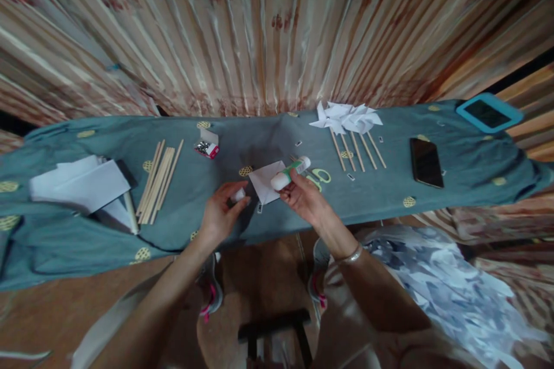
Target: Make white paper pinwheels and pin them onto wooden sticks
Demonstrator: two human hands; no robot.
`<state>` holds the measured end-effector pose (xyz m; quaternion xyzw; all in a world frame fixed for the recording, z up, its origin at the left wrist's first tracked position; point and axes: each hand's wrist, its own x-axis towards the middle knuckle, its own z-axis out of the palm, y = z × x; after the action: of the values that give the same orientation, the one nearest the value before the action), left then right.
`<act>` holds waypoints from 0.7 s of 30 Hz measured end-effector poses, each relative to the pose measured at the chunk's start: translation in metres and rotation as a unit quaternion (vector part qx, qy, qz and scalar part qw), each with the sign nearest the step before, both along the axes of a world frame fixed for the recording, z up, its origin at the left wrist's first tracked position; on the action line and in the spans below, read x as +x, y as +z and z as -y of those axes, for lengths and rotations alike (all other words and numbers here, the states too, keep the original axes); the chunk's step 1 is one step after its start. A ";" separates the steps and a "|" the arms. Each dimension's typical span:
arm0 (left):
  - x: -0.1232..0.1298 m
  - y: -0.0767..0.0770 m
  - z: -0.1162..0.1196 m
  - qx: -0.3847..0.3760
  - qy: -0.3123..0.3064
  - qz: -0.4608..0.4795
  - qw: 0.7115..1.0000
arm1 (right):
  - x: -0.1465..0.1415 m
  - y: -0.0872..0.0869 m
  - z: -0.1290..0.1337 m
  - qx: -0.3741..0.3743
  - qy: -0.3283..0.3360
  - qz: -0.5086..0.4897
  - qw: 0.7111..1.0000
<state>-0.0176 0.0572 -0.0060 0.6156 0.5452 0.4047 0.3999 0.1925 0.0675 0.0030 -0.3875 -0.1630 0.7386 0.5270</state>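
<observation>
My right hand point(305, 199) is closed around a white and green glue stick point(291, 173), held over a white paper square point(266, 181) with crease lines on it. Between the thumb and fingers of my left hand point(223, 210) is a small white cap point(238, 195), just left of the paper. Green-handled scissors point(320, 176) lie to the right of the paper, partly hidden by the glue stick and my right hand.
White paper pinwheels point(346, 117) on sticks lie at the back right, then a phone point(426, 162) and a blue-framed device point(489, 113). Leftward are an open box of pins point(206, 144), wooden sticks point(158, 184) and paper sheets point(82, 184). A stool point(274, 324) stands below.
</observation>
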 end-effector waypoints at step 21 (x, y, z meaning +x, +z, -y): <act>0.016 -0.007 0.013 0.269 -0.150 -0.326 0.894 | 0.014 -0.005 -0.011 0.155 -0.032 0.333 0.930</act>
<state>-0.0020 0.0444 -0.0135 0.8716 0.4162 0.2479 0.0751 0.2068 0.0783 -0.0018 -0.5296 -0.4291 0.5157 0.5191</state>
